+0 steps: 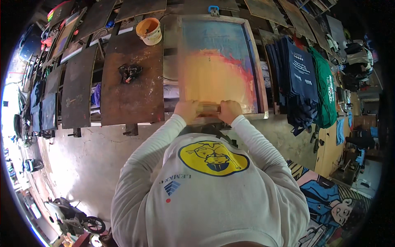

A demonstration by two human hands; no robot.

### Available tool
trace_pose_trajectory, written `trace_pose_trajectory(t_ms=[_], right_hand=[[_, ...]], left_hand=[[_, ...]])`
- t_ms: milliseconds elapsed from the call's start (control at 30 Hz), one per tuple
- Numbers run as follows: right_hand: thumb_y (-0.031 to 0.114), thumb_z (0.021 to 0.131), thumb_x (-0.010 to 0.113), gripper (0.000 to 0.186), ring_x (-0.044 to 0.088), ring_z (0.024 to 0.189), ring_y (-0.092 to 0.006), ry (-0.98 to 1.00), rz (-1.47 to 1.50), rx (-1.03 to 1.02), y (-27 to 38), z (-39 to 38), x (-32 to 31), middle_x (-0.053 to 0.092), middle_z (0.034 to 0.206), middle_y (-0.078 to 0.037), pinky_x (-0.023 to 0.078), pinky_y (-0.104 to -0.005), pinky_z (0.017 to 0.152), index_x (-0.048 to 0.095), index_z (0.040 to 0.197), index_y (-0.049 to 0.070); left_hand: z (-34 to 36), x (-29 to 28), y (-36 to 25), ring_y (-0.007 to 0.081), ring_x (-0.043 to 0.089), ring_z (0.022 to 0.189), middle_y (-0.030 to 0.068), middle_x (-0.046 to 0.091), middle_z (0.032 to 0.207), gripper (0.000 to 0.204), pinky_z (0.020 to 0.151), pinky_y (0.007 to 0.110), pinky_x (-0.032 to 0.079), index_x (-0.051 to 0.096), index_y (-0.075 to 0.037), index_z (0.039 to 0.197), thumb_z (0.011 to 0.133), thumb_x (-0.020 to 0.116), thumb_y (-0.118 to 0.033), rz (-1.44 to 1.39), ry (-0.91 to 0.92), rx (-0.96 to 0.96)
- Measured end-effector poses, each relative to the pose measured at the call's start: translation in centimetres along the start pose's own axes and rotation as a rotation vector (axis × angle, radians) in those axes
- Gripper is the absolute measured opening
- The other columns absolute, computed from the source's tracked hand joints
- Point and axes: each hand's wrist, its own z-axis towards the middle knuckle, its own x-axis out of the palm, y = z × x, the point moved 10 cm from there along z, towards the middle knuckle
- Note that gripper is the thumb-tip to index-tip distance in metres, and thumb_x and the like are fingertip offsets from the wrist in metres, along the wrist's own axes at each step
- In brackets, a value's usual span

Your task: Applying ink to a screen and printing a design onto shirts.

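At the near end of a screen-printing frame (255, 68), a wooden squeegee (209, 109) lies across the mesh, slightly blurred. My left hand (187, 111) is closed round its left end, and my right hand (231, 111) grips the right end. The mesh (214, 78) carries a wide yellow-orange ink area with red smears along its top and right side, and blue-grey beyond. A blue-handled clamp (213, 11) sits at the frame's far edge. Whatever lies beneath the frame is hidden.
Left of the frame, a dark board (133, 101) bears a crumpled black bundle (130, 73) and a stained bucket (149, 33) with an orange inside. Dark blue fabric bags (302, 70) and green cloth (324, 84) hang over boards at the right. A wheeled vehicle (76, 218) stands lower left.
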Motion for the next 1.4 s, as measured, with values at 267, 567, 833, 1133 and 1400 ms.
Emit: trace_pose_trajectory(t_ms=[267,567,833,1133,1400], right_hand=[[0.029,0.076,0.067,0.030,0.070,0.089,-0.0359,0.139,-0.090,0.056,-2.1,8.1,-3.0,0.072,0.091,-0.021,0.056,-0.0446,0.082,0.075,0.092,0.006],[0.023,0.078,0.064,0.023,0.070,0.086,-0.0388,-0.004,-0.068,-0.003,-0.9,3.7,-4.3,0.071,0.092,-0.022,0.056,-0.0477,0.079,0.073,0.090,0.007],[0.017,0.079,0.063,0.023,0.070,0.092,-0.0345,0.005,-0.087,-0.076,-1.6,3.7,-4.7,0.072,0.097,-0.019,0.056,-0.0432,0.083,0.075,0.095,0.006],[0.019,0.079,0.064,0.026,0.069,0.099,-0.0340,0.046,-0.032,-0.225,-2.4,3.8,-4.0,0.071,0.104,-0.019,0.054,-0.0438,0.087,0.073,0.099,0.006],[0.031,0.083,0.063,0.031,0.069,0.096,-0.0352,-0.159,-0.018,-0.306,-3.4,5.5,-2.5,0.071,0.100,-0.020,0.053,-0.0447,0.086,0.071,0.098,0.006]], left_hand=[[7.1,-6.6,0.2,0.0377,0.068,0.090,0.0180,0.071,0.095,0.050,0.078,0.048,0.054,0.069,-0.010,0.104,0.076,0.074,-0.051,-0.009,0.065,0.095],[4.2,-3.8,0.0,0.0375,0.066,0.093,0.0159,0.070,0.098,0.048,0.079,0.048,0.052,0.067,-0.014,0.105,0.076,0.073,-0.052,0.072,-0.056,-0.019],[4.9,-2.1,1.3,0.0390,0.066,0.092,0.0179,0.069,0.095,0.047,0.079,0.049,0.051,0.066,-0.012,0.102,0.076,0.075,-0.050,0.095,-0.148,-0.191],[1.3,-4.5,-4.0,0.0359,0.067,0.096,0.0149,0.071,0.103,0.043,0.083,0.047,0.052,0.068,-0.015,0.111,0.076,0.078,-0.038,0.120,-0.221,-0.333],[2.7,-2.8,-0.7,0.0388,0.066,0.093,0.0154,0.069,0.097,0.033,0.080,0.048,0.052,0.062,-0.014,0.100,0.079,0.076,-0.035,0.197,-0.487,-0.419]])
